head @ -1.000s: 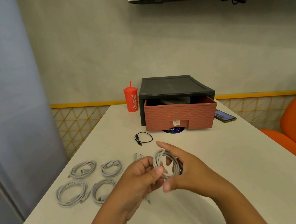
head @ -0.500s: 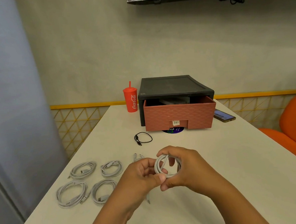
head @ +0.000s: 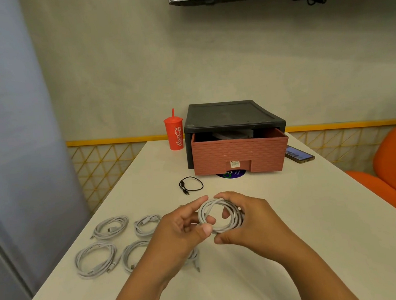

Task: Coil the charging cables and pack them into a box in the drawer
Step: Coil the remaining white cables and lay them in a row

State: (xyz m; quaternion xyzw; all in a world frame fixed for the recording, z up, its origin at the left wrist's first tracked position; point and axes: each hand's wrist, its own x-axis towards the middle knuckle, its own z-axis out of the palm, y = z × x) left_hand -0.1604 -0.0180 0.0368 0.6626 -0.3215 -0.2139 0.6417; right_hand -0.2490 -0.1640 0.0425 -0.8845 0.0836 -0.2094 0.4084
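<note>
Both hands hold one coiled white cable (head: pixel 229 222) above the white table (head: pixel 289 225). My left hand (head: pixel 181 234) pinches the coil's left side with thumb and fingers. My right hand (head: pixel 250 221) grips its right side, fingers curled over the loops. Several more coiled white cables lie at the near left: one (head: pixel 110 227), another (head: pixel 145 225), a third (head: pixel 94 259) and one partly hidden under my left arm (head: pixel 131 257). A small black cable (head: pixel 191 185) lies further back. The pink drawer (head: pixel 240 155) stands pulled open from its black case (head: pixel 232 115), with a dark box (head: pixel 233 135) inside.
A red cup with a straw (head: pixel 174 134) stands left of the case. A phone (head: pixel 299 154) lies to its right. A blue round sticker (head: pixel 232 174) shows under the drawer front. Orange seats (head: pixel 393 177) are at the right, a grey curtain (head: pixel 13 138) at the left.
The right hand's fingers have curled over the coil, and both hands have turned it so that its loop now faces up. The other cables have not moved.
</note>
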